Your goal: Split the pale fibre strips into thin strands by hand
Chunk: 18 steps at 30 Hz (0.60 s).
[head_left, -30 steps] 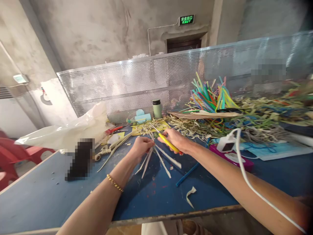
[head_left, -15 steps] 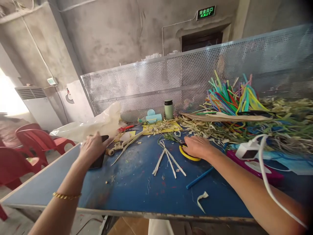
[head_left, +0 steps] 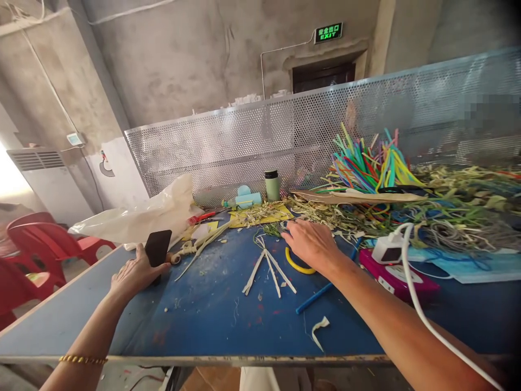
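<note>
My left hand (head_left: pixel 132 276) is closed around the lower part of a black phone (head_left: pixel 158 245), thumb along one edge and fingers along the other. Its upper end stands out past the hand. My right hand (head_left: pixel 310 243) is over scissors with a yellow handle (head_left: pixel 299 265); the handle loop lies on the table under the palm. The fingers reach forward, loosely apart, towards a small green tuft (head_left: pixel 272 230). Between my hands lie pale flat strips (head_left: pixel 266 266), joined at the top and fanned out towards me. The scissor blades are mostly hidden.
A blue tube (head_left: pixel 313 297) and a pale scrap (head_left: pixel 320 328) lie near the front of the blue table (head_left: pixel 195 320). Dried plant strips (head_left: pixel 342 209), coloured pipe cleaners (head_left: pixel 370 165), and a magenta device (head_left: pixel 401 277) with a white cable are on the right. A green bottle (head_left: pixel 272 185) stands behind.
My left hand has slid from the phone's upper part to its lower end, uncovering the top. My right hand has come off the scissors handle and moved forward. The view has shifted slightly.
</note>
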Tool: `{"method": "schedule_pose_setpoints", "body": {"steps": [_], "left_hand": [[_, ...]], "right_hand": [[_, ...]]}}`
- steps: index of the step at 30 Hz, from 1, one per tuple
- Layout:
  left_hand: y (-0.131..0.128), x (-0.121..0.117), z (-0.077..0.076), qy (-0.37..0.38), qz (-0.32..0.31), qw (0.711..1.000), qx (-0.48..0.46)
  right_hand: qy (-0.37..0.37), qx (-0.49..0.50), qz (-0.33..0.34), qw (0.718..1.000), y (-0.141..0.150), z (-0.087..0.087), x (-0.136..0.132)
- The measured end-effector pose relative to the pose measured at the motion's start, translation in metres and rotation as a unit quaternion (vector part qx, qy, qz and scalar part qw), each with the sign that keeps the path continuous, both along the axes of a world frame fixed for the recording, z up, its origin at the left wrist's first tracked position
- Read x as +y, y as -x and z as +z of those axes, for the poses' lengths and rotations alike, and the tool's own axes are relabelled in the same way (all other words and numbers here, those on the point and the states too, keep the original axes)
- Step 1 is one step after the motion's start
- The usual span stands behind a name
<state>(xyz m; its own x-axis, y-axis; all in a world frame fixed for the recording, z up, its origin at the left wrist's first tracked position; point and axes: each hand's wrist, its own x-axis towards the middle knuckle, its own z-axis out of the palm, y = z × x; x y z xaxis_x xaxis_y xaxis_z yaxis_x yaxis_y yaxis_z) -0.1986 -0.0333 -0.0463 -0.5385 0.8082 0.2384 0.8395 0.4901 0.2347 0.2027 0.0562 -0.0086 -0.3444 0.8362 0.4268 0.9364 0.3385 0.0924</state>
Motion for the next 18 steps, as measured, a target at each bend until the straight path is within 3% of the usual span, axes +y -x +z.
{"method": "schedule_pose_setpoints", "body": {"steps": [4, 8, 10, 12, 14, 16, 18], "left_hand": [[-0.008, -0.004, 0.006, -0.009, 0.056, 0.998, 0.001], [-0.03, -0.013, 0.017, -0.026, 0.057, 0.998, 0.016], [-0.051, -0.017, 0.023, -0.036, 0.052, 0.998, 0.018], [-0.077, -0.019, 0.028, -0.061, 0.038, 0.997, 0.04], [-0.107, -0.018, 0.032, -0.08, 0.012, 0.995, 0.049], [-0.137, -0.015, 0.034, -0.094, -0.024, 0.994, 0.052], [-0.164, -0.009, 0.033, -0.1, -0.069, 0.991, 0.05]], "right_hand": [[0.001, 0.016, 0.013, 1.0, 0.002, -0.001, -0.001], [-0.004, 0.048, 0.049, 0.998, 0.005, -0.002, -0.005], [0.006, 0.108, 0.091, 0.99, 0.011, -0.002, -0.006], [0.074, 0.203, 0.162, 0.963, 0.021, -0.003, -0.006], [0.215, 0.321, 0.241, 0.89, 0.034, -0.003, -0.006], [0.357, 0.439, 0.282, 0.775, 0.049, -0.002, -0.007], [0.434, 0.527, 0.301, 0.666, 0.063, 0.0, -0.01]]}}
